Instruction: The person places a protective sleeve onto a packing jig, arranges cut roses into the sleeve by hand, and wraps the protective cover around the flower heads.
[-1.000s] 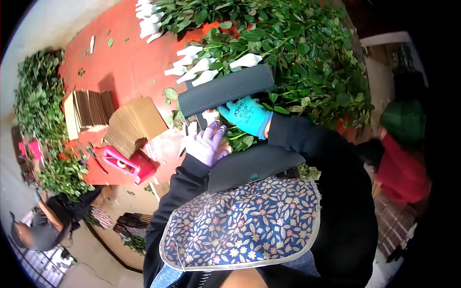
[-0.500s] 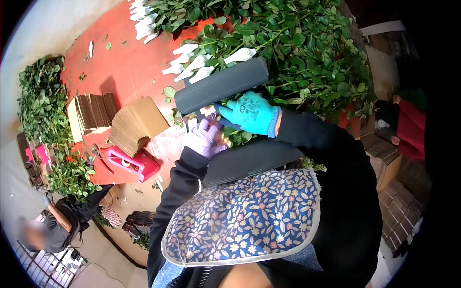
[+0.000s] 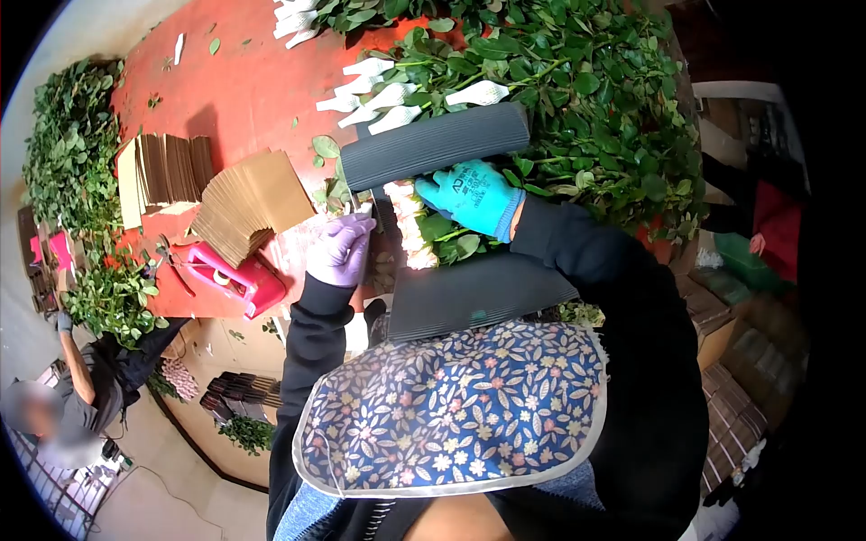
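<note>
Pale pink roses lie with their heads leftward and leafy stems rightward, between a dark ribbed pad that curls up at the back and a black ribbed flap in front. My right hand, in a teal glove, is closed over the roses beside their heads; its fingertips are partly hidden. To the left of the blooms, my left hand in a lilac glove has its fingers curled together by the pad's edge. Whatever it may grip is hidden.
Cardboard sheets are fanned on the red table, near a pink stapler and pliers. White-netted rose heads and leafy stems lie at the back. A co-worker is at lower left.
My left hand has moved left, off the rose heads, and its fingers have curled in. More of the pink blooms now shows. My right hand stays over the roses.
</note>
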The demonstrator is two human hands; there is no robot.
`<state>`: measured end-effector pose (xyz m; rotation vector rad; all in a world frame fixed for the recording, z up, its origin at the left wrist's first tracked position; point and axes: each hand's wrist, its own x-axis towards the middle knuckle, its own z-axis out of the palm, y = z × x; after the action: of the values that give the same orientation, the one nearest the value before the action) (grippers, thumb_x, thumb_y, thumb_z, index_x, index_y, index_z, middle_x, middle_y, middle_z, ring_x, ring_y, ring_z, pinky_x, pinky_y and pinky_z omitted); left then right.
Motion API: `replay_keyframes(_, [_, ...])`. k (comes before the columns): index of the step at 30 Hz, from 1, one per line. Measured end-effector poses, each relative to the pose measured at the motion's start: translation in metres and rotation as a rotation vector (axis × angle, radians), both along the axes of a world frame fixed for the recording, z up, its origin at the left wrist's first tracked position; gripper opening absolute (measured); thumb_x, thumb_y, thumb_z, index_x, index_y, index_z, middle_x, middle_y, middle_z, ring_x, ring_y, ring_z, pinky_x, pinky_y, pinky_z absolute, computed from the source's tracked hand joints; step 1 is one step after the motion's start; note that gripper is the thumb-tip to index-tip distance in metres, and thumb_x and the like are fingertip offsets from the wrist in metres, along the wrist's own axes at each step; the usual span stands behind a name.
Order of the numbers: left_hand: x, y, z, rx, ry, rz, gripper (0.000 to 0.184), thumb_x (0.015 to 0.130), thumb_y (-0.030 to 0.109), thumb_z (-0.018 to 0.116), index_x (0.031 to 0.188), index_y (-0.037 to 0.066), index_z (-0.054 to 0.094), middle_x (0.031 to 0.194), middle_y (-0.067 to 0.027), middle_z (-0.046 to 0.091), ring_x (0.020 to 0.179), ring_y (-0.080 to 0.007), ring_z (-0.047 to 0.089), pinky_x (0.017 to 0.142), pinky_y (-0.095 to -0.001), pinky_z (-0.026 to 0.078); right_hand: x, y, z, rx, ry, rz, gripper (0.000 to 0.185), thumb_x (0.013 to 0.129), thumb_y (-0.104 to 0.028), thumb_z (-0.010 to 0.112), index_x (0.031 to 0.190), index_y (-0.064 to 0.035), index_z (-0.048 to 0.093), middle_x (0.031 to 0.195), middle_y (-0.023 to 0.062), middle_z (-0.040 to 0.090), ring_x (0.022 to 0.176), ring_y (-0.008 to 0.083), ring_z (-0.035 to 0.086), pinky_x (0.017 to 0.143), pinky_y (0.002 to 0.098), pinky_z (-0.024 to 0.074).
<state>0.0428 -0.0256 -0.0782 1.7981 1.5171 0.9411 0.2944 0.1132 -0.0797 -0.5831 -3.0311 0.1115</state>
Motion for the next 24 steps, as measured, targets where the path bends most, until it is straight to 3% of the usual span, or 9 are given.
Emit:
replay_keyframes(3, [0.025, 0.009, 0.016, 0.057, 0.122, 0.009, 0.027, 0.082, 0.0, 0.065, 0.108, 0.007, 0.067, 0.114, -0.0111, 0.065, 0.097, -0.0288, 0.065, 0.083, -0.0363, 0.054, -0.002, 0.0, 0.004, -0.03, -0.013, -0.015, 0.034, 0.083, -0.019, 0.056, 0.117, -0.0104, 0.057, 0.092, 0.0095, 0.064, 0.066, 0.0259, 0.066, 0.057, 0.0424, 0.0501])
replay_keyframes(4, [0.031, 0.014, 0.021, 0.107, 0.245, -0.01, 0.03, 0.08, 0.009, 0.069, 0.11, 0.009, 0.067, 0.116, -0.0107, 0.065, 0.096, -0.0294, 0.066, 0.078, -0.0382, 0.054, -0.002, 0.0, 0.004, -0.028, -0.015, -0.013, 0.034, 0.083, -0.019, 0.056, 0.117, -0.0104, 0.057, 0.092, 0.0095, 0.064, 0.066, 0.0259, 0.066, 0.057, 0.0424, 0.0501])
replay_keyframes(9, [0.06, 0.027, 0.012, -0.102, 0.495, -0.171, 0.06, 0.074, 0.035, 0.076, 0.126, 0.011, 0.058, 0.144, -0.0159, 0.045, 0.106, -0.0338, 0.061, 0.082, -0.045, 0.052, -0.002, 0.0, 0.002, -0.075, 0.024, 0.001, 0.025, 0.086, -0.019, 0.053, 0.109, -0.0096, 0.056, 0.094, 0.0115, 0.063, 0.069, 0.0278, 0.067, 0.059, 0.0441, 0.0508])
replay_keyframes(13, [0.065, 0.032, 0.019, -0.247, 0.543, -0.188, 0.064, 0.076, 0.035, 0.076, 0.13, 0.009, 0.054, 0.146, -0.0209, 0.041, 0.12, -0.0408, 0.053, 0.094, -0.0467, 0.049, 0.001, -0.001, 0.019, -0.122, -0.002, -0.043, 0.024, 0.089, -0.02, 0.051, 0.108, -0.0087, 0.058, 0.096, 0.0133, 0.065, 0.072, 0.0309, 0.067, 0.062, 0.0451, 0.0508])
replay_keyframes(14, [0.062, 0.03, 0.015, -0.241, 0.509, -0.195, 0.063, 0.076, 0.035, 0.075, 0.13, 0.01, 0.054, 0.146, -0.0217, 0.04, 0.12, -0.0413, 0.053, 0.095, -0.0465, 0.048, 0.001, 0.004, 0.04, -0.278, -0.198, 0.0, 0.024, 0.088, -0.021, 0.052, 0.108, -0.0096, 0.06, 0.098, 0.0126, 0.065, 0.073, 0.0298, 0.066, 0.064, 0.0453, 0.0501])
replay_keyframes(15, [0.059, 0.031, 0.01, -0.237, 0.476, -0.201, 0.063, 0.077, 0.034, 0.075, 0.131, 0.01, 0.054, 0.146, -0.0225, 0.04, 0.12, -0.0419, 0.053, 0.096, -0.0464, 0.048, 0.009, 0.005, 0.051, -0.151, 0.049, 0.015, 0.038, 0.081, -0.022, 0.061, 0.117, -0.0109, 0.058, 0.087, 0.0083, 0.065, 0.069, 0.0261, 0.064, 0.059, 0.0406, 0.0479])
replay_keyframes(17, [0.059, 0.033, 0.014, -0.364, 0.382, -0.199, 0.062, 0.079, 0.031, 0.074, 0.132, 0.007, 0.052, 0.147, -0.0241, 0.037, 0.121, -0.0431, 0.052, 0.097, -0.0443, 0.048, 0.017, 0.009, 0.11, -0.131, 0.16, -0.059, 0.04, 0.079, -0.024, 0.064, 0.115, -0.0093, 0.06, 0.086, 0.0071, 0.064, 0.069, 0.0247, 0.063, 0.06, 0.0394, 0.0471])
replay_keyframes(20, [0.057, 0.035, 0.014, -0.331, 0.343, -0.2, 0.062, 0.077, 0.029, 0.076, 0.129, 0.006, 0.052, 0.144, -0.0255, 0.039, 0.119, -0.0433, 0.052, 0.096, -0.0443, 0.048, 0.04, 0.028, 0.15, -0.048, 0.324, -0.383, 0.038, 0.085, -0.019, 0.063, 0.121, -0.0053, 0.061, 0.075, 0.01, 0.064, 0.064, 0.0272, 0.063, 0.06, 0.0391, 0.0482])
replay_keyframes(24, [0.047, 0.041, -0.006, -0.264, 0.317, -0.206, 0.06, 0.076, 0.03, 0.077, 0.126, 0.006, 0.055, 0.139, -0.0254, 0.044, 0.115, -0.0442, 0.054, 0.095, -0.0459, 0.047, 0.058, 0.066, 0.096, -0.333, 0.322, -0.669, 0.037, 0.094, -0.029, 0.056, 0.125, -0.0084, 0.06, 0.082, 0.0182, 0.068, 0.073, 0.0344, 0.066, 0.069, 0.0434, 0.0518])
